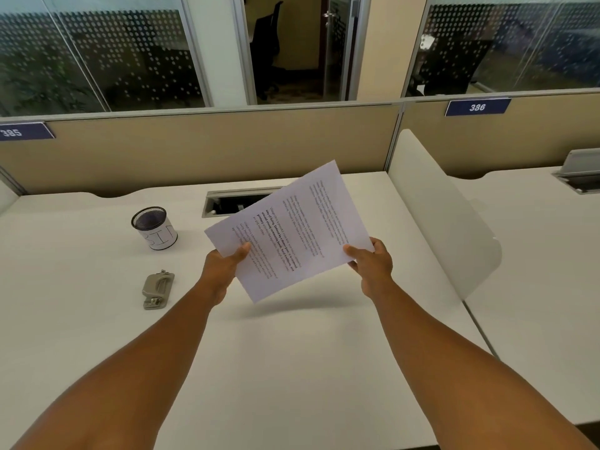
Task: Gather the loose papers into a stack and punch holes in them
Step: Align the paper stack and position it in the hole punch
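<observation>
papers held in two hands above the desk

the left hand (224, 266) pinches the papers (289, 230) at their near left edge, thumb on top; the right hand (373, 263) pinches the near right corner. the printed stack is lifted off the desk (292, 368); its sheet count cannot be told. one hole punch (158, 290) lies left of the left hand, one mesh cup (154, 227) beyond it.
</observation>
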